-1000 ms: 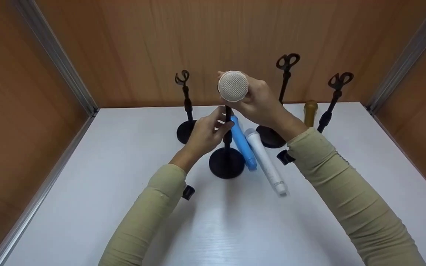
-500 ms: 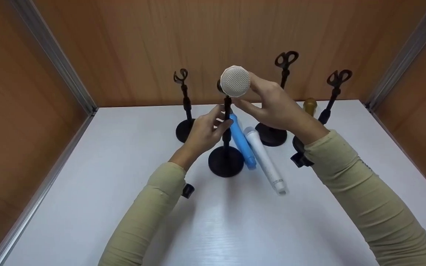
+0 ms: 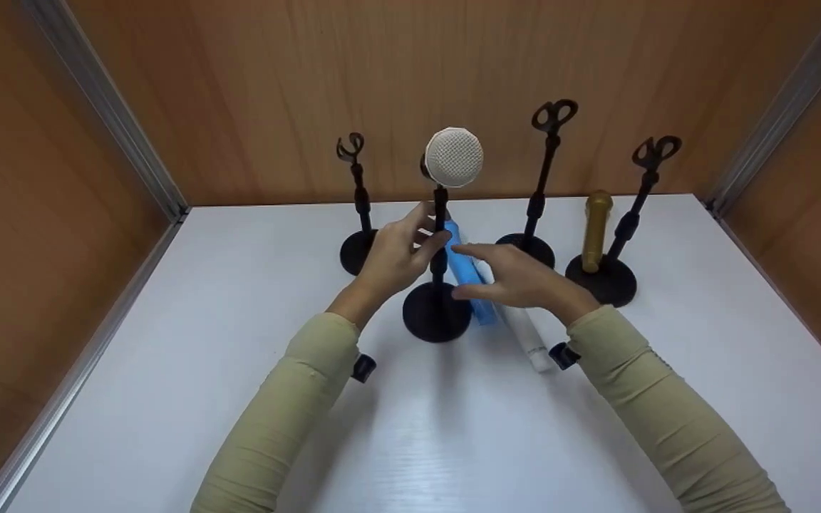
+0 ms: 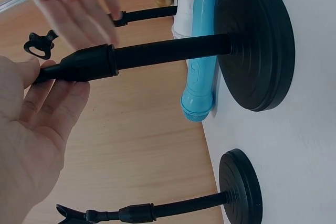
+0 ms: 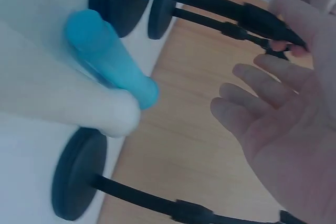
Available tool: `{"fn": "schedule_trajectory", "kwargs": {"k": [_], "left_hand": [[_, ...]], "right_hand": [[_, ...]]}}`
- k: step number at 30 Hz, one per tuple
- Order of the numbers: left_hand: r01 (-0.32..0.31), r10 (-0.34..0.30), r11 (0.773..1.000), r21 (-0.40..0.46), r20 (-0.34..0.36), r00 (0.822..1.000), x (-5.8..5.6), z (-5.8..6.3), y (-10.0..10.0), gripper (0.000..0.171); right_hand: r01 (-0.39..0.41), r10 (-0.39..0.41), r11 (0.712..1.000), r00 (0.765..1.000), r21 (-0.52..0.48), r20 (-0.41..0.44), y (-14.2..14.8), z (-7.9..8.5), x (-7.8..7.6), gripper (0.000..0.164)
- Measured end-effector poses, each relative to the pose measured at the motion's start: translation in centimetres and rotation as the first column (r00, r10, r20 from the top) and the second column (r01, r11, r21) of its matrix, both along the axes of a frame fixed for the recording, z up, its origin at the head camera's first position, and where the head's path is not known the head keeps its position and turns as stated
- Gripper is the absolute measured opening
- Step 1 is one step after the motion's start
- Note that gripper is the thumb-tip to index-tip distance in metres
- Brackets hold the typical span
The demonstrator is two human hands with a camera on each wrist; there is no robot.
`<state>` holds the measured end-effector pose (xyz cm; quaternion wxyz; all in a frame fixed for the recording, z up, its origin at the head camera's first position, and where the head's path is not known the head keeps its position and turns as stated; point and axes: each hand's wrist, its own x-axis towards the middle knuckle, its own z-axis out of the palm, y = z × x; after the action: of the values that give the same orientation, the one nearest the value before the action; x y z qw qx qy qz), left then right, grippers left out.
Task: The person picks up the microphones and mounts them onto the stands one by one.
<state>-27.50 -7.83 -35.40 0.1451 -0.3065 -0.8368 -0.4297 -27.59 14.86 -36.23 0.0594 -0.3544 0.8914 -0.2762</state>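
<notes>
My left hand [image 3: 400, 249] pinches the black pole of a microphone stand [image 3: 437, 317] in the middle of the table, its thumb and fingers around the pole's upper part in the left wrist view. A microphone with a pale mesh head [image 3: 455, 157] sits in that stand's clip, its head toward the camera and hiding its body. To the right of the pole my right hand [image 3: 521, 276] holds nothing, fingers extended and thumb apart. It hovers in front of a blue microphone [image 4: 201, 72] and a white microphone [image 3: 527, 333], which lie side by side on the table and are partly covered in the head view.
Several black stands with bare clips stand around: one at left [image 3: 358, 251], one behind the right hand [image 3: 537, 203], one at far right [image 3: 613, 281]. A gold microphone [image 3: 596, 228] leans upright by the far-right one. Wooden panels [image 3: 410, 85] wall the table's back and sides.
My right hand has let go of the pale-headed microphone and moved down beside the pole, after first drawing back to the right. The microphone stays in the clip. My left hand keeps its place.
</notes>
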Motion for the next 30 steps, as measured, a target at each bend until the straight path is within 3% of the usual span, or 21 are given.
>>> {"fn": "schedule_trajectory", "kwargs": {"k": [5, 9, 16, 23, 30], "left_hand": [[0.010, -0.010, 1.000, 0.009, 0.001, 1.000, 0.1, 0.0, 0.1, 0.026], [0.006, -0.006, 1.000, 0.007, -0.012, 1.000, 0.1, 0.0, 0.1, 0.028], [-0.003, 0.003, 1.000, 0.009, -0.018, 1.000, 0.2, 0.0, 0.0, 0.026], [0.000, 0.000, 1.000, 0.024, -0.020, 1.000, 0.4, -0.2, 0.2, 0.023], [-0.005, 0.005, 0.999, 0.040, 0.011, 1.000, 0.5, -0.3, 0.3, 0.021]], "right_hand": [[-0.038, 0.032, 0.998, 0.993, 0.053, 0.117, -1.0, -1.8, -0.3, 0.086], [-0.074, 0.064, 0.996, 0.985, 0.057, 0.161, -1.8, -2.9, -0.5, 0.081], [-0.025, -0.003, 0.992, 0.973, 0.120, 0.231, -3.0, -4.8, -0.5, 0.094], [-0.001, -0.044, 0.976, 0.979, 0.217, 0.201, -3.9, -5.2, -0.3, 0.087], [0.013, -0.084, 0.960, 0.966, 0.279, 0.245, -4.3, -4.8, 0.0, 0.083]]}}
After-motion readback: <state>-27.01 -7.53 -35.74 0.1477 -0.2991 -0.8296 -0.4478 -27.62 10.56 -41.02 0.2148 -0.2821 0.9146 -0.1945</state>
